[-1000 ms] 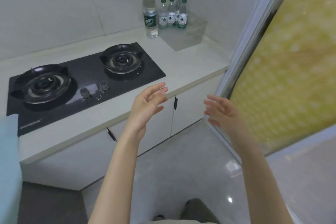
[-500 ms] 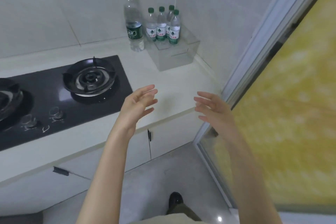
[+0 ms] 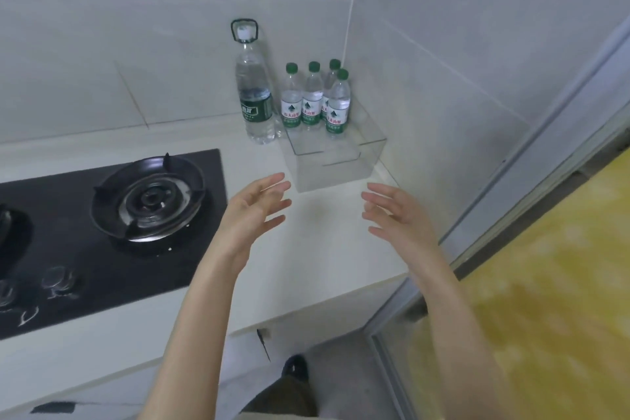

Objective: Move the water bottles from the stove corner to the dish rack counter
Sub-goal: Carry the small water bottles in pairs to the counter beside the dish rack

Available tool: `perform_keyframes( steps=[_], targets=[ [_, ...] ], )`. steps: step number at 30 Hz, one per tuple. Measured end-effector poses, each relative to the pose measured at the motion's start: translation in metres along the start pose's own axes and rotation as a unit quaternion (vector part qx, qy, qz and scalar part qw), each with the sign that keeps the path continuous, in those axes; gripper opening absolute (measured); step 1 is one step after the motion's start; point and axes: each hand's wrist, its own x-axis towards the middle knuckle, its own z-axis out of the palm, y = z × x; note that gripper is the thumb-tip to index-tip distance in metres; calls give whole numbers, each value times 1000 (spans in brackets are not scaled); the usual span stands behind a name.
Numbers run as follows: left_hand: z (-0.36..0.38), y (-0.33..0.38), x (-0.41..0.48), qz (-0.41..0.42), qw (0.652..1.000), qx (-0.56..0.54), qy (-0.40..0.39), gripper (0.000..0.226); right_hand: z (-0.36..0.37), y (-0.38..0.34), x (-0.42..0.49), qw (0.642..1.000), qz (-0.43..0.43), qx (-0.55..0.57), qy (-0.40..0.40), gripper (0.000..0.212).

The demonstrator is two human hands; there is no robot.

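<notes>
Soft, even indoor light, slightly cool and dim.
Pale glare sat on the burner [image 3: 150,201] ring; faint shadows fell behind the bottles. The yellow door panel [image 3: 545,300] and stove knobs [image 3: 58,278] were smeared by blur, and wide-angle bending curved the frame's edges.

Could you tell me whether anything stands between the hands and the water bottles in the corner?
Only the clear bin's front wall fronts the small bottles; the tall bottle beside it is unobstructed. Both hands are open above bare counter.
</notes>
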Motion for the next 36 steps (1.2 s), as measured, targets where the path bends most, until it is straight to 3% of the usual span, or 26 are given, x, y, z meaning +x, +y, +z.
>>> perform_keyframes(
  steps=[6, 14, 19, 24, 27, 31, 36],
  targets=[
    [12, 10, 88, 6, 1000, 5, 27, 32, 10, -19, 85, 998, -36, -43, 25, 26],
    [34, 27, 204, 37, 989, 143, 22, 61, 22, -48, 191, 992, -81, -95, 22, 29],
    [46, 7, 257, 56, 951, 303, -19, 77, 29, -55, 253, 991, -81, -107, 23, 28],
    [52, -25, 288, 70, 874, 481, -14, 76, 44, -43, 326, 982, -93, -160, 32, 36],
    [53, -42, 297, 70, 839, 539, 29, 77, 50, -29, 366, 972, -98, -213, 17, 48],
    [57, -52, 298, 100, 847, 515, 80, 80, 59, -15, 410, 965, -120, -231, 33, 61],
    [58, -56, 304, 103, 842, 520, 102, 85, 71, -5, 446, 968, -113, -214, 73, 54]
  ],
)
